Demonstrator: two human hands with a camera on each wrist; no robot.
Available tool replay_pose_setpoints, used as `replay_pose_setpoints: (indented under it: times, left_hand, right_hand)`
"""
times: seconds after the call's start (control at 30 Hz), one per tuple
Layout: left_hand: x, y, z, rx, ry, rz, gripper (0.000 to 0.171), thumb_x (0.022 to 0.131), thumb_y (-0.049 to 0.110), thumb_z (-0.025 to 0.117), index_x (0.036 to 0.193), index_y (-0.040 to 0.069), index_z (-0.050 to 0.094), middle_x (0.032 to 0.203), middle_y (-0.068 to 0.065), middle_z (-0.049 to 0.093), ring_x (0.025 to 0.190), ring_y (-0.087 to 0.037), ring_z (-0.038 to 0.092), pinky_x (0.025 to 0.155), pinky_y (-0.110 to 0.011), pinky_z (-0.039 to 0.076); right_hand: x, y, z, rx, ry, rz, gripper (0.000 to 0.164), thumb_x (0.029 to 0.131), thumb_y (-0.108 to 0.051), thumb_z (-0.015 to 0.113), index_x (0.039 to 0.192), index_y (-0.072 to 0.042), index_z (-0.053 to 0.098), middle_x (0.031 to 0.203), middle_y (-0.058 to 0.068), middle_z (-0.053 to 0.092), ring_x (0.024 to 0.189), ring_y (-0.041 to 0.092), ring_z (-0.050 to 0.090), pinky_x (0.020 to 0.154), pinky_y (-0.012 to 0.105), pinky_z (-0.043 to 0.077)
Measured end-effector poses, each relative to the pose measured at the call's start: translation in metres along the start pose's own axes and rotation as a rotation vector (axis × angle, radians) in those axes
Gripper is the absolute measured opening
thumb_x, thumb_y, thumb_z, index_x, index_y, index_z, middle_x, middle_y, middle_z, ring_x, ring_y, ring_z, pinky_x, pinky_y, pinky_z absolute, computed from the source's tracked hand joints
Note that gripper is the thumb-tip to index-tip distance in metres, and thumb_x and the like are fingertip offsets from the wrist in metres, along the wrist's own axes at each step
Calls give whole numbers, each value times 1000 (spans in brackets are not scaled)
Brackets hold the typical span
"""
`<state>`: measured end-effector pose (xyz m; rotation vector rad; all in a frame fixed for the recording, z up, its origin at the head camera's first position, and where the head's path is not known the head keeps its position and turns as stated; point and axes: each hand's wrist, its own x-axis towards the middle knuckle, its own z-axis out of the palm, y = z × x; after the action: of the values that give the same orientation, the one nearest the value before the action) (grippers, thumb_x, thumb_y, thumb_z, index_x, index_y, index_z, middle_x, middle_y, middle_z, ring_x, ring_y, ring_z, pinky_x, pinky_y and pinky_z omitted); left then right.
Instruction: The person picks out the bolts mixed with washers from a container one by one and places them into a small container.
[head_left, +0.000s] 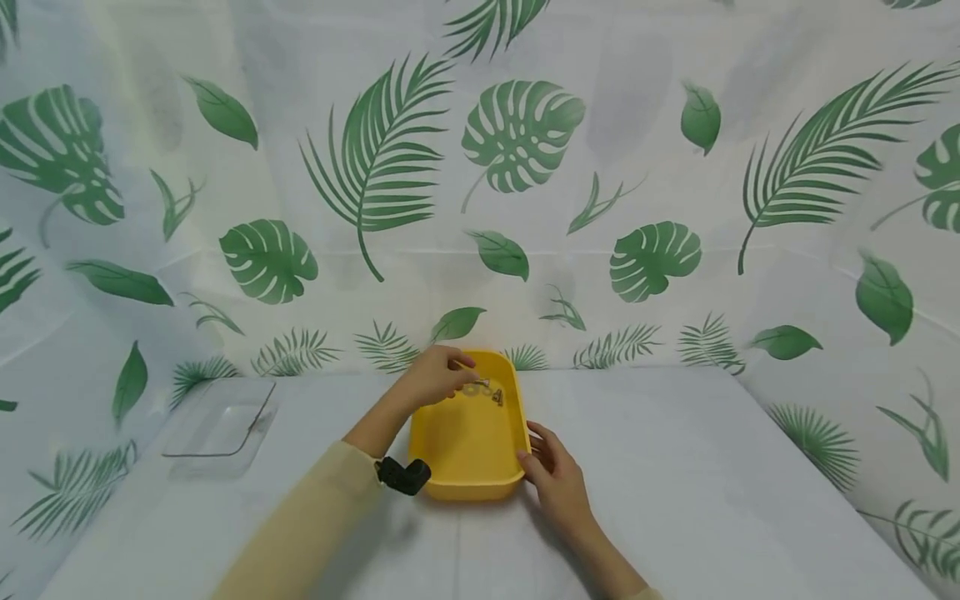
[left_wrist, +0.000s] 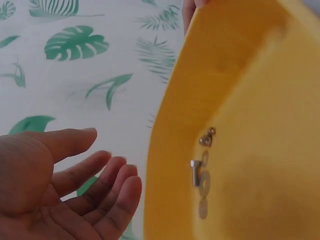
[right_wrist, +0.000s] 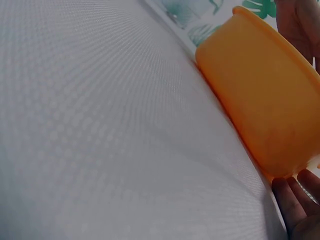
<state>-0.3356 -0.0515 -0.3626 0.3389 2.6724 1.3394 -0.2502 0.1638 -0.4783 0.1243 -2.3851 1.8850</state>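
Left hand (head_left: pixel 433 377) empty, fingers loose, at tray (head_left: pixel 472 450). Right hand (head_left: pixel 555 475) touches tray, fingers unbent, cropped in right wrist view. Bolt (left_wrist: pixel 195 174) clear; small fasteners (left_wrist: pixel 206 140) indistinct.

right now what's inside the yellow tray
Inside the yellow tray lie a bolt, flat round washers and a cluster of small metal pieces. In the head view, the left hand covers the tray's far left corner.

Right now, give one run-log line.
left hand: empty, at far left corner of yellow tray | right hand: holds tray's right side | inside: bolt, washers
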Motion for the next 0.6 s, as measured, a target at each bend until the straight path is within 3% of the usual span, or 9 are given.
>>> replay_pose_setpoints:
  times: [0.23,0.37,0.5,0.6]
  left_hand:
    - [20,-1,16,-122,-6,-76,33,101,19,61,127,0,66,120,-22,70,101,-33,70,84,-36,62]
    - [28,-5,20,-124,-13,-113,33,102,19,60,127,-1,66,121,-23,69,105,-37,69,88,-40,61]
    - [37,-11,30,-76,-8,-156,30,101,19,61,122,0,68,115,-22,71,94,-32,69,85,-37,61]
    - [46,-14,42,-69,-18,-153,28,100,19,63,120,1,70,107,-18,72,83,-24,68,82,-34,61]
  right_hand:
    - [1,2,1,18,-3,4,47,101,-18,60,146,-10,50,139,21,61,122,34,66,85,29,62]
    - [2,3,3,15,4,8,47,101,-19,60,146,-12,50,138,20,62,121,32,66,85,28,61]
    - [1,4,3,-4,3,19,47,101,-20,61,146,-13,51,137,19,63,119,30,67,84,27,61]
    - [2,3,0,-19,16,16,46,100,-19,61,145,-13,51,137,18,64,119,30,68,84,27,62]
